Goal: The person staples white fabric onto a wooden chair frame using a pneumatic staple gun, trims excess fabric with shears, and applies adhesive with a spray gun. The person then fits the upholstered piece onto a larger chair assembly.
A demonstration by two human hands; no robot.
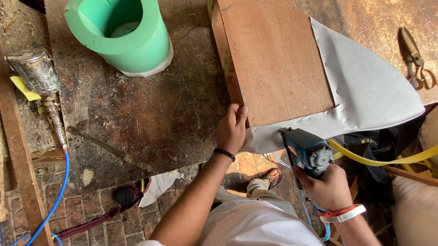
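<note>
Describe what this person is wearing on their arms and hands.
Both forearms are bare, with no gloves. The left hand has a thin black band at the wrist. The right hand has a white strap with a red cord at the wrist.

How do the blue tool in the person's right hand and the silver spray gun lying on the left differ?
The blue staple gun is gripped in the right hand, nose at the grey fabric; the silver spray gun lies untouched on the workbench. The staple gun is compact and dark blue; the spray gun is shiny metal with a round cup. Both are fed by blue hoses.
</note>
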